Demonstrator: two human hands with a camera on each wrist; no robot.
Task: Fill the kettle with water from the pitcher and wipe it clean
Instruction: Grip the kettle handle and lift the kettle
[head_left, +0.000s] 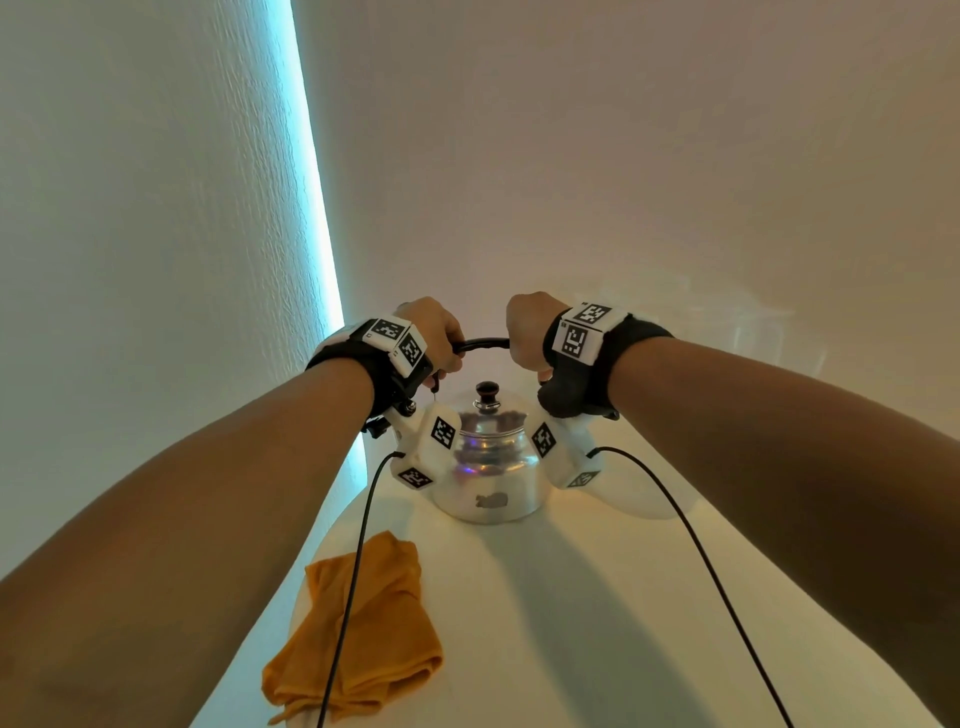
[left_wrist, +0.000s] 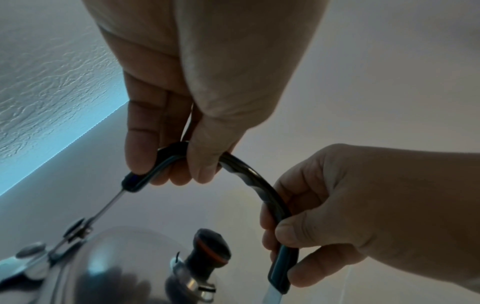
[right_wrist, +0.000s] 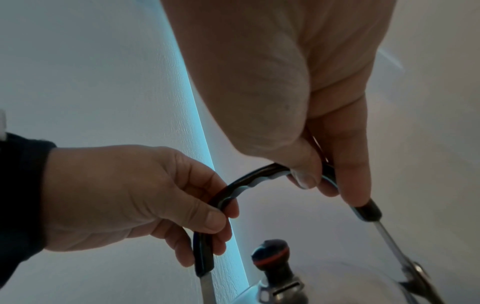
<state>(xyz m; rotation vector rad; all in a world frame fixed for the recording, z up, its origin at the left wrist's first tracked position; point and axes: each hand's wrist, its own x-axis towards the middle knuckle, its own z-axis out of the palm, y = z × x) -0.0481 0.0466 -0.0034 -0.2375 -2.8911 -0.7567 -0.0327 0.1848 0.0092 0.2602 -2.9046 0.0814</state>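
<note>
White desk (head_left: 597, 597), smooth and matte, rounded at the near left edge, set into a corner of the room. Textured white wall (head_left: 156, 208) on the left, plainer wall (head_left: 623, 156) behind, lit warm. Vertical strip of cyan light (head_left: 317, 208) running down the corner seam to the desk edge.

Polished metal kettle (head_left: 488, 467) standing upright on the desk near the back corner, lid on, dark knob (head_left: 487, 391) on top. Black arched handle (head_left: 483, 344) raised over the lid. Left hand (head_left: 434, 332) clamped round the handle's left end, fingers and thumb curled about it. Right hand (head_left: 530, 327) clamped round the right end likewise. Hands apart, a short bare stretch of handle between them.

Orange cloth (head_left: 363, 634), folded and rumpled, lying on the near left of the desk, well apart from the kettle. Two black cables (head_left: 353, 597) trailing from the wrist units across the desk, one crossing the cloth. Faint outline of a clear vessel at far right, too washed out to identify.
</note>
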